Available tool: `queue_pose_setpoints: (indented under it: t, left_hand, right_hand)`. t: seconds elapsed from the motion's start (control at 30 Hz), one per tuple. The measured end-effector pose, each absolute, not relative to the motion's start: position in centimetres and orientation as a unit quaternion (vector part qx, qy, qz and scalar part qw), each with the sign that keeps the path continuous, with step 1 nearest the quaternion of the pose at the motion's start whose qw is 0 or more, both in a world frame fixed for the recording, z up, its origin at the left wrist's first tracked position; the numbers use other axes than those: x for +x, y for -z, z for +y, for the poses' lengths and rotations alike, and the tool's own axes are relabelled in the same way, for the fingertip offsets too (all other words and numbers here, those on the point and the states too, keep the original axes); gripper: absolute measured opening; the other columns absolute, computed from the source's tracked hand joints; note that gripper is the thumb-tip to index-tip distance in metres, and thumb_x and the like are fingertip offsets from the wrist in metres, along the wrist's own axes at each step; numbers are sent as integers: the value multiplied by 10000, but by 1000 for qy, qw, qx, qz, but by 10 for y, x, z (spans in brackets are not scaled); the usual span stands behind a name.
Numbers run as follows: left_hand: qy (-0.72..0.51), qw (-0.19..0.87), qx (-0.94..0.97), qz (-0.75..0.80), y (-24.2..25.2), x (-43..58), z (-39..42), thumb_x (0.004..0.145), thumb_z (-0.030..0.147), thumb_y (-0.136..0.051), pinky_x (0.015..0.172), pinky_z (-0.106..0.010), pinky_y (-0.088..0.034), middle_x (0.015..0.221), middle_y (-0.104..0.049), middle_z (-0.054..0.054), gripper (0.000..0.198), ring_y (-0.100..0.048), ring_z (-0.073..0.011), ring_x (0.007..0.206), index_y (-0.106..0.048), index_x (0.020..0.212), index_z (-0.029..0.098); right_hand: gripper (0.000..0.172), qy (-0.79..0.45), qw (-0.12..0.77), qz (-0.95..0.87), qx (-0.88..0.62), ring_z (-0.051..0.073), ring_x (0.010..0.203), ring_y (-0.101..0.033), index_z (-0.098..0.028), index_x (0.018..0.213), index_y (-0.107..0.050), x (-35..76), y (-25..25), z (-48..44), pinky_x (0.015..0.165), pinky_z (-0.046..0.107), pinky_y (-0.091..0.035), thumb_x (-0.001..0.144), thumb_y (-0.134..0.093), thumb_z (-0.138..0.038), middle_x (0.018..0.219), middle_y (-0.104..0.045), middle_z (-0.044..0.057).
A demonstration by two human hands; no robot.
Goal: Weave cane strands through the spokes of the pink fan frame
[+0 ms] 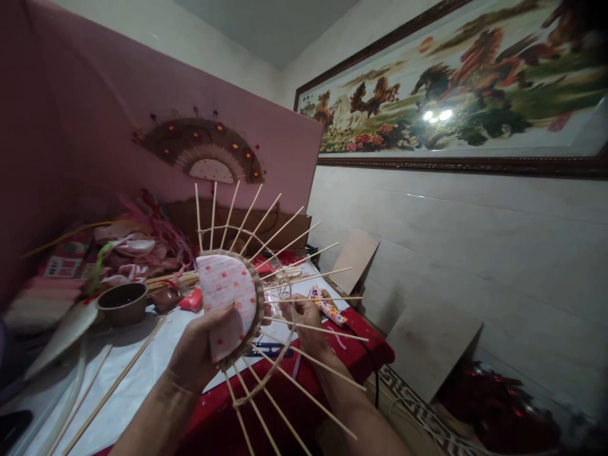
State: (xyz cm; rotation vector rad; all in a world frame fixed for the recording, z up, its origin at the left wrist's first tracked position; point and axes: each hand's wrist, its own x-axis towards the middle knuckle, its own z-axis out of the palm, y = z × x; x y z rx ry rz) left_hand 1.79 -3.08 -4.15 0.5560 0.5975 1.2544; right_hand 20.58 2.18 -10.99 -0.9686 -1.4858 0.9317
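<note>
My left hand (197,345) grips a fan-shaped craft piece by its half-round base (230,285), with the thumb on the pink-white cloth dotted with red. A braided brown edging (259,297) runs along the curve of this base. Thin wooden sticks (308,364) spread outward from it like rays. A thin twine (247,231) crosses the sticks in an arc partway out. On the far side of the arc, my right hand (306,320) has its fingers closed on the twine beside a stick. Sticks partly hide those fingertips.
Behind stands a pink board (275,145) bearing a finished-looking decorated fan (199,145). The table holds a brown bowl (122,303), loose sticks (116,383), a heap of cloth and ribbons (142,247), and a flower-patterned tool (327,305) with a black cord. Boards (430,342) lean against the right wall.
</note>
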Motion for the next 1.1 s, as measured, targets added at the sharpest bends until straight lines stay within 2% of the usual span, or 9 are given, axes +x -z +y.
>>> queue_pose_setpoints:
  t: [0.2, 0.37, 0.47, 0.57, 0.67, 0.8, 0.97, 1.1]
  left_hand:
    - [-576, 732, 238, 277, 38, 20, -32, 689, 86, -587, 551, -378, -589, 673, -728, -132, 230, -695, -275, 593, -679, 899, 106]
    - [-576, 735, 231, 274, 36, 21, -32, 692, 74, -575, 630, -408, -597, 690, -737, -136, 210, -708, -288, 648, -680, 872, 102]
    - [-577, 736, 230, 269, 36, 22, -33, 693, 72, -576, 676, -420, -593, 698, -741, -130, 254, -712, -296, 701, -681, 922, 104]
    - [-574, 738, 229, 270, 37, 21, -33, 687, 76, -582, 662, -416, -594, 702, -743, -124, 305, -712, -297, 703, -676, 974, 115]
    - [-564, 740, 243, 273, 41, 19, -32, 685, 100, -603, 578, -381, -593, 689, -737, -126, 247, -704, -282, 633, -681, 919, 119]
    - [-548, 744, 274, 267, 46, 16, -31, 682, 160, -637, 486, -344, -568, 666, -724, -127, 188, -686, -271, 575, -689, 860, 128]
    - [-539, 761, 281, 226, 45, 17, -32, 654, 160, -652, 633, -402, -587, 779, -740, -143, 244, -701, -303, 725, -700, 892, 135]
    - [-540, 762, 293, 207, 44, 18, -34, 662, 150, -657, 697, -433, -581, 834, -742, -158, 232, -699, -324, 786, -711, 887, 126]
  right_hand:
    - [295, -390, 576, -586, -414, 65, 529, -405, -163, 745, -543, 205, 108, 18, 471, 196, -348, 823, -607, -440, 687, -502, -35]
    - [384, -407, 579, -572, -415, 70, 505, -356, -173, 699, -543, 202, 103, 11, 461, 204, -296, 717, -663, -537, 624, -472, -38]
    - [404, -413, 584, -561, -416, 85, 497, -338, -194, 666, -562, 198, 100, 6, 462, 226, -260, 671, -673, -582, 582, -445, -38]
    - [399, -420, 577, -560, -419, 103, 483, -336, -215, 632, -584, 196, 98, 3, 453, 244, -240, 641, -682, -602, 542, -436, -32]
    - [385, -420, 575, -563, -419, 106, 479, -341, -217, 625, -588, 196, 99, 4, 439, 243, -236, 629, -698, -586, 557, -457, -24]
    - [380, -407, 588, -564, -413, 78, 491, -350, -186, 652, -561, 200, 103, 8, 438, 216, -258, 671, -695, -541, 627, -480, -31]
    - [305, -391, 592, -575, -408, 57, 476, -343, -169, 724, -521, 207, 113, 14, 444, 191, -301, 829, -600, -444, 612, -442, -62]
    - [308, -387, 557, -614, -405, 72, 505, -400, -177, 867, -534, 212, 120, 19, 458, 206, -352, 914, -463, -473, 690, -494, -34]
